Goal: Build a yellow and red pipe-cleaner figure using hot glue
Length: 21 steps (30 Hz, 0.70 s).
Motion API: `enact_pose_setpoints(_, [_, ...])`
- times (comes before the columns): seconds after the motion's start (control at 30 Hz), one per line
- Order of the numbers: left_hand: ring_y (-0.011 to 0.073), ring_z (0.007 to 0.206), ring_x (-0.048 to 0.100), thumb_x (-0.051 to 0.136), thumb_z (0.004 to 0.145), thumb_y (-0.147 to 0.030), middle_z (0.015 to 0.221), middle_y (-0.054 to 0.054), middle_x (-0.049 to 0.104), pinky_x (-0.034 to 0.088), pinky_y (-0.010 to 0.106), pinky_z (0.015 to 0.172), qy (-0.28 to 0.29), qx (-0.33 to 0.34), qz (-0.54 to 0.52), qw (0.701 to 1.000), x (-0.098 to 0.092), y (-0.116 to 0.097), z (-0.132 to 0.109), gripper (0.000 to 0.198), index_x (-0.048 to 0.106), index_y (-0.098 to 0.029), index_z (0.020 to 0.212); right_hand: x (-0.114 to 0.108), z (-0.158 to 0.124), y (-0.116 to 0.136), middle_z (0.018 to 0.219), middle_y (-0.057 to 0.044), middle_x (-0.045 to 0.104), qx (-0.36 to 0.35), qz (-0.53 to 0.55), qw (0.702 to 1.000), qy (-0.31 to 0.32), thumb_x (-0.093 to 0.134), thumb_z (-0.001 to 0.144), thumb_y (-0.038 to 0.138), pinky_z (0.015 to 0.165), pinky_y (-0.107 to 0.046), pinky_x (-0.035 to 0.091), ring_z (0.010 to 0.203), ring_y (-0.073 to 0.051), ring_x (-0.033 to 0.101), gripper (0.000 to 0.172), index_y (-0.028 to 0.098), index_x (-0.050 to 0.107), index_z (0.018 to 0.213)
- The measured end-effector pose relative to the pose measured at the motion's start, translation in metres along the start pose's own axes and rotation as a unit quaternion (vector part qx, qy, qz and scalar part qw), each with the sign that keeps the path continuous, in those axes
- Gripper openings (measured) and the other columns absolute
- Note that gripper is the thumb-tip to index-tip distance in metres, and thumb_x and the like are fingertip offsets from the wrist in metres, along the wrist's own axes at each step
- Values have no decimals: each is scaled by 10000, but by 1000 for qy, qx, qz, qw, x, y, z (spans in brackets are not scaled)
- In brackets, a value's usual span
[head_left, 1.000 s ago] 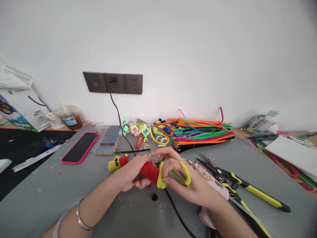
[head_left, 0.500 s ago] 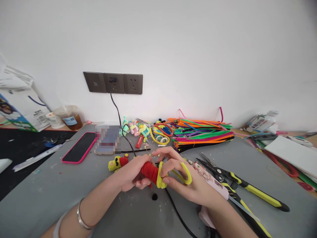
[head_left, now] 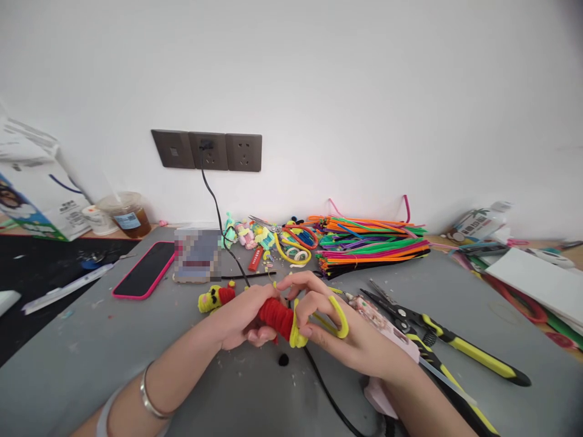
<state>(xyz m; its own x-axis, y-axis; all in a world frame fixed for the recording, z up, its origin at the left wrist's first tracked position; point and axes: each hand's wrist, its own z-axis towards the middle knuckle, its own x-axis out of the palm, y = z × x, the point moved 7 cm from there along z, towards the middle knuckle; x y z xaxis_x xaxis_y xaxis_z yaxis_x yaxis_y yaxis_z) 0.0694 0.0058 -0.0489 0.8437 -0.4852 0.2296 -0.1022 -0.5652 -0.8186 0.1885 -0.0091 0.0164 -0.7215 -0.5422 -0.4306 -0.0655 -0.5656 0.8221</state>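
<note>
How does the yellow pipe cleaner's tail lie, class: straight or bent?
Bent: the yellow pipe cleaner's tail curves round in a hook at the right hand.

Pretty plain room tbh: a smooth, bare white wall [head_left: 364, 109] fills the whole back, with a row of three dark brown rectangular socket plates [head_left: 221, 155] on it. Below that there's a flat matte grey work surface [head_left: 246, 394], a thin light-brown wood-look strip [head_left: 439, 240] along the wall, and soft, even light.
</note>
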Motion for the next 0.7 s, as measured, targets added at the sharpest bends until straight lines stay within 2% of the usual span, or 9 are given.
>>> enact_pose_setpoints(0.17, [46, 314, 184, 482, 822, -546, 341, -73, 377, 112, 209, 384, -10, 12, -12, 1000, 0, -4, -1, 387, 476, -206, 637, -4, 0, -3, 1322, -86, 521, -1, 21, 999, -35, 561, 993, 189, 1016, -360, 455, 1252, -212, 525, 70, 258, 564, 979])
enact_pose_setpoints(0.3, [53, 308, 173, 445, 819, -474, 323, -71, 362, 134, 218, 385, -13, 24, -25, 999, 1, -5, -1, 331, 460, -215, 614, -6, -2, -8, 1338, -93, 532, 19, 43, 997, -67, 621, 972, 258, 1026, -359, 453, 1278, -230, 525, 129, 274, 562, 1086])
enact_pose_setpoints(0.43, [53, 315, 173, 433, 830, -456, 328, -67, 347, 133, 221, 387, 1, 40, -24, 999, 2, -6, -2, 350, 453, -210, 582, -10, -2, -14, 1219, -83, 609, 40, 64, 992, -101, 563, 1003, 336, 978, -330, 471, 1165, -221, 589, 177, 266, 595, 1163])
enact_pose_setpoints(0.53, [61, 325, 205, 456, 837, -456, 344, -66, 371, 149, 216, 386, 6, 66, -22, 998, 1, -8, -3, 333, 479, -208, 617, -16, -2, -21, 1042, -49, 659, 75, 53, 986, -140, 546, 1011, 312, 846, -284, 488, 969, -185, 619, 149, 252, 655, 1093])
enact_pose_setpoints(0.7, [61, 345, 260, 478, 881, -497, 389, -54, 432, 204, 201, 389, 30, 100, -5, 995, 4, -11, -3, 369, 523, -191, 680, -18, 2, -24, 851, -25, 654, 90, 37, 983, -157, 590, 974, 291, 680, -263, 449, 767, -158, 578, 152, 216, 690, 887])
